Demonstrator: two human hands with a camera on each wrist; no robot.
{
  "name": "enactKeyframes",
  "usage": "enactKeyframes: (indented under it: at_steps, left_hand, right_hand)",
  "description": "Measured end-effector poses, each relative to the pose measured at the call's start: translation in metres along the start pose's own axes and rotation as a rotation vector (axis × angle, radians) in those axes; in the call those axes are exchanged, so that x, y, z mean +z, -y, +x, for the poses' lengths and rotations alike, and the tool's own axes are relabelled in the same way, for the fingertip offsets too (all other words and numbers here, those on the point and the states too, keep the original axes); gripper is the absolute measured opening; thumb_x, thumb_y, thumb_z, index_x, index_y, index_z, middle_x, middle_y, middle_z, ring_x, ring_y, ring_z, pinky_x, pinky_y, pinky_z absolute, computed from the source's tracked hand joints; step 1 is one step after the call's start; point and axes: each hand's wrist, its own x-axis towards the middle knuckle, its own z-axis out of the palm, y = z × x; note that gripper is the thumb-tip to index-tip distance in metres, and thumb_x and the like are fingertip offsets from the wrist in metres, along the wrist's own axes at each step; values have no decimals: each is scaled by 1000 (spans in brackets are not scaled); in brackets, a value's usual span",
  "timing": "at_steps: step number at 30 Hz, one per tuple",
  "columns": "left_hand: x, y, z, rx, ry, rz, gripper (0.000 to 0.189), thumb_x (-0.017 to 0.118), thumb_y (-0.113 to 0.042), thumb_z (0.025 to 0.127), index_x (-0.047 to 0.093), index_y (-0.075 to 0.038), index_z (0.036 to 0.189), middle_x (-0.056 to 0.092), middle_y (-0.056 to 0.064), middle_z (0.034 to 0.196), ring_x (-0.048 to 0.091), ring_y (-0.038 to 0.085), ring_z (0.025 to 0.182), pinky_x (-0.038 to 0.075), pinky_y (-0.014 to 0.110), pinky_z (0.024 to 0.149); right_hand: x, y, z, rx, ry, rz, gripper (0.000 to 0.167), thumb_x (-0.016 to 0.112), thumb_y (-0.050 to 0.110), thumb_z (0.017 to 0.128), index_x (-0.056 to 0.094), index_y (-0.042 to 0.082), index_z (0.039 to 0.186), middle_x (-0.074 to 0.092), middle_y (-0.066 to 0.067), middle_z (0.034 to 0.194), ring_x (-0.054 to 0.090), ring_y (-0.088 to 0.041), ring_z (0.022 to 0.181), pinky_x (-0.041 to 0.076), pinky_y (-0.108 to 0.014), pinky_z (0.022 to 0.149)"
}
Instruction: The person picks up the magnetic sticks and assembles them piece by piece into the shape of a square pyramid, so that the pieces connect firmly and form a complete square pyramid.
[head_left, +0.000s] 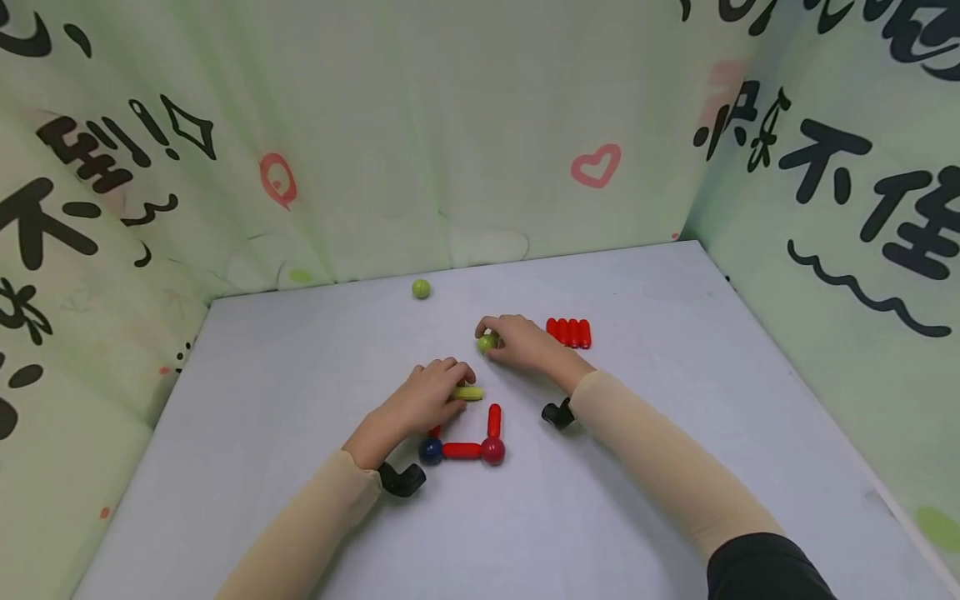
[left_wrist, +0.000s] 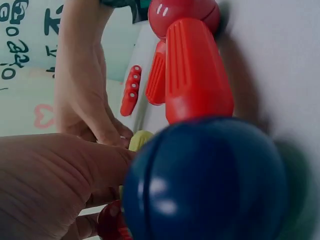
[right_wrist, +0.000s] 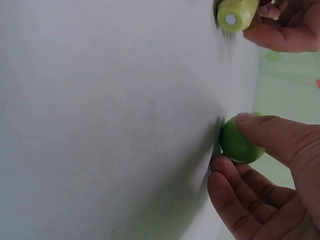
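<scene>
My left hand grips a yellow-green rod with a silvery spot on its end, seen in the right wrist view. Between the thumb and fingers of my right hand is a green ball, held close to the table surface. Just in front of the left hand lies a joined piece: a blue ball, a red rod and a dark red ball. From the dark red ball another red rod points away from me. The left hand partly hides one more red rod at the blue ball.
Several red rods lie side by side right of my right hand. A second green ball sits near the back edge of the white table. Printed curtains stand behind and at both sides.
</scene>
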Motion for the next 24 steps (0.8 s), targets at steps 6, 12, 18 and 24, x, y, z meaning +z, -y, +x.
enactKeyframes:
  at_steps: [6,12,18,24]
  left_hand:
    - [4,6,1,3,17,-83,26,72,-14,97,65,-13,122,65,3,112,56,19,103,46,46,93]
    - [7,10,0,-2,7,-171,25,70,-11,98,63,-13,122,64,4,111,56,20,103,47,51,98]
    - [8,11,-2,13,-17,-206,26,69,-10,98,61,-13,123,62,4,109,56,20,101,47,48,95]
    - [10,11,-3,0,-34,-207,27,68,-11,99,60,-13,124,61,3,108,55,19,101,47,47,95]
  right_hand:
    - [3,-2,-16,0,1,31,31,72,16,95,64,15,126,68,-7,104,61,-20,90,56,-34,85]
    - [9,-1,-28,3,-5,66,32,74,18,94,63,16,124,69,-6,105,62,-18,86,56,-31,82]
    - [15,2,-35,-2,-10,95,33,77,19,92,62,16,121,68,-5,103,62,-17,87,55,-30,79]
    - [19,7,-41,-3,11,117,34,79,20,90,62,16,120,67,-4,101,61,-16,85,55,-29,77]
